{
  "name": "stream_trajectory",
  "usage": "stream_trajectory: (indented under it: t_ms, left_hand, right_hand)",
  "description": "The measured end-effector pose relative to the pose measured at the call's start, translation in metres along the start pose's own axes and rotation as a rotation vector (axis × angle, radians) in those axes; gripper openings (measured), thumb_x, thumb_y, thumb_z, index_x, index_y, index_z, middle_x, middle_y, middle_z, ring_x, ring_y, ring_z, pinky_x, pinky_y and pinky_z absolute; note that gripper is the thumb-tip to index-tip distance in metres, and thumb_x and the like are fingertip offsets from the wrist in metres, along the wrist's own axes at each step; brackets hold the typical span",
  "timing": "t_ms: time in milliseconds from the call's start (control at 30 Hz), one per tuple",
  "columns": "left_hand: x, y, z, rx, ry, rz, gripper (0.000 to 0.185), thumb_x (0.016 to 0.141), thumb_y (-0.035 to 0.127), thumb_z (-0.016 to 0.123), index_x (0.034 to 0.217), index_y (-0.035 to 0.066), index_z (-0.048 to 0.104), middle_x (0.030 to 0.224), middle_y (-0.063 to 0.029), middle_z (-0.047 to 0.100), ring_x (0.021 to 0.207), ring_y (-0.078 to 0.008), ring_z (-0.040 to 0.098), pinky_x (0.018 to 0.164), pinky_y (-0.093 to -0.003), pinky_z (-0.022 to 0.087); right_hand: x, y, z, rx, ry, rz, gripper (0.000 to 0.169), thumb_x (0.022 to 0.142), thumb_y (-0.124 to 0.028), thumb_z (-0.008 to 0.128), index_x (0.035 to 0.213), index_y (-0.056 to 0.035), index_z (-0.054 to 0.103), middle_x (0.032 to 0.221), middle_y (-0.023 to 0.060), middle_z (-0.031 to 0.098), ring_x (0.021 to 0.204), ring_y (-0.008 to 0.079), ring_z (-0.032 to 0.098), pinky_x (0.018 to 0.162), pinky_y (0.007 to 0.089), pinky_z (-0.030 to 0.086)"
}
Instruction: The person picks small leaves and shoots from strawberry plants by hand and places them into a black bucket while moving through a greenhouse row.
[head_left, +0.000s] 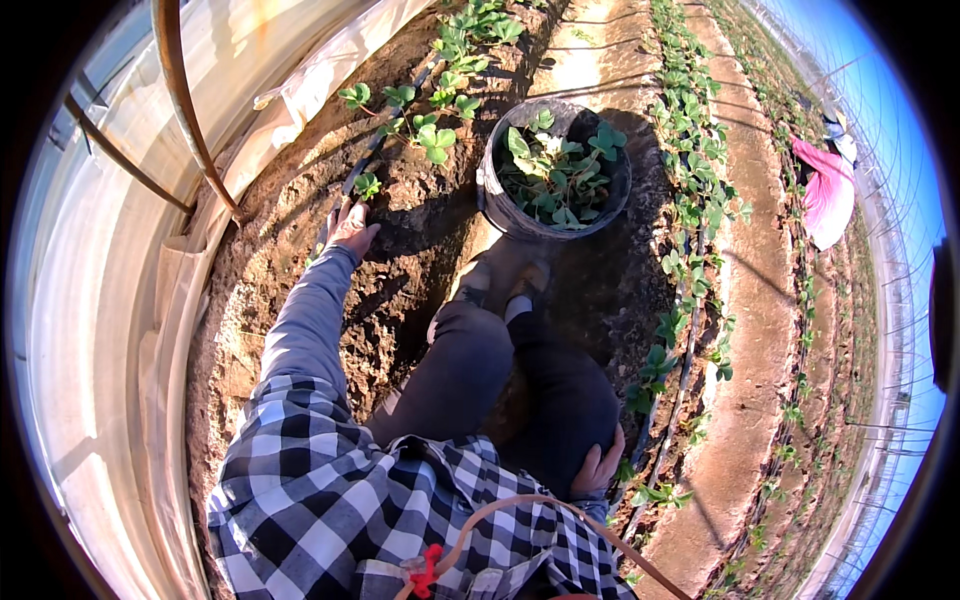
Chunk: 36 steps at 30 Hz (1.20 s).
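Observation:
My left hand (352, 227) reaches down to the soil bed, fingers apart. It lies beside a black drip irrigation line (363, 163), just below a small strawberry plant (367, 185); whether its fingertips touch the stem is not clear. My right hand (600, 461) rests against the side of my right thigh, holding nothing. Ahead of my feet stands a round, soil-stained bucket (491, 184). Inside it are loose strawberry plants (559, 176) with green leaves and thin stems.
Larger strawberry plants (435, 139) grow farther along this bed. To the left rises plastic sheeting (112, 315) with a bent metal pipe (180, 97). Another planted row (694, 165) runs on the right. A person in pink (829, 187) bends over a row farther right.

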<state>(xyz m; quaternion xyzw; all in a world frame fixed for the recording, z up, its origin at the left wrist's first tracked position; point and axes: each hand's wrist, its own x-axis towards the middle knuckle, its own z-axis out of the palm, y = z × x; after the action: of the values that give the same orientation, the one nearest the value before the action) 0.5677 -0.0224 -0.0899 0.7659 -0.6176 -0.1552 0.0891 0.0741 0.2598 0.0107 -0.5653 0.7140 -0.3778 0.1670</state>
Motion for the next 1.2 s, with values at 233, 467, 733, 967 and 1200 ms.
stream_trajectory:
  t_ms: [233, 467, 733, 967, 1200]
  left_hand:
    - [-0.023, 0.003, 0.005, 0.117, -0.022, 0.126, 0.05, 0.084, 0.03, 0.055, 0.127, 0.008, 0.04, 0.141, -0.0058, 0.032, 0.134, -0.0272, 0.02, 0.108, -0.0452, 0.016]
    - [-0.072, 0.026, 0.02, 0.194, -0.15, 0.23, 0.068, 0.08, 0.037, 0.058, 0.136, 0.009, 0.031, 0.146, -0.0085, 0.02, 0.136, -0.028, 0.011, 0.109, -0.0488, 0.012]
    - [-0.159, 0.034, 0.054, 0.307, -0.161, 0.202, 0.081, 0.074, 0.038, 0.062, 0.136, 0.0, 0.027, 0.148, -0.0151, 0.011, 0.137, -0.0315, 0.006, 0.107, -0.0541, 0.01]
    - [-0.178, -0.004, 0.066, 0.422, -0.056, 0.318, 0.064, 0.084, 0.035, 0.048, 0.137, 0.005, 0.03, 0.147, -0.0114, 0.016, 0.136, -0.0337, 0.01, 0.106, -0.0542, 0.009]
    - [-0.15, 0.036, 0.08, 0.333, -0.147, 0.42, 0.062, 0.084, 0.033, 0.047, 0.136, 0.006, 0.03, 0.147, -0.0113, 0.016, 0.136, -0.0342, 0.011, 0.106, -0.0546, 0.01]
  right_hand:
    - [-0.001, -0.002, 0.0, 0.014, -0.025, 0.009, 0.053, 0.084, -0.026, 0.046, 0.126, 0.0051, 0.038, 0.122, 0.0229, 0.047, 0.113, 0.0345, 0.045, 0.098, 0.0386, 0.033]
    - [-0.001, 0.002, -0.005, 0.036, -0.03, 0.024, 0.053, 0.083, -0.025, 0.044, 0.127, 0.004, 0.038, 0.122, 0.0204, 0.046, 0.113, 0.03, 0.045, 0.099, 0.0354, 0.031]
    - [-0.013, 0.033, -0.018, 0.099, -0.016, 0.265, 0.031, 0.089, -0.018, 0.045, 0.111, 0.0011, 0.053, 0.102, 0.0181, 0.059, 0.098, 0.0287, 0.057, 0.087, 0.0319, 0.042]
    - [-0.012, 0.062, -0.047, -0.499, -0.535, 0.461, 0.03, 0.082, -0.033, 0.055, 0.095, -0.0061, 0.059, 0.085, 0.0177, 0.063, 0.082, 0.0363, 0.06, 0.073, 0.0423, 0.047]
    - [0.016, 0.112, -0.038, -0.883, -1.018, 0.526, 0.041, 0.074, -0.045, 0.061, 0.096, -0.0101, 0.064, 0.086, 0.0149, 0.065, 0.083, 0.0327, 0.062, 0.074, 0.0424, 0.048]
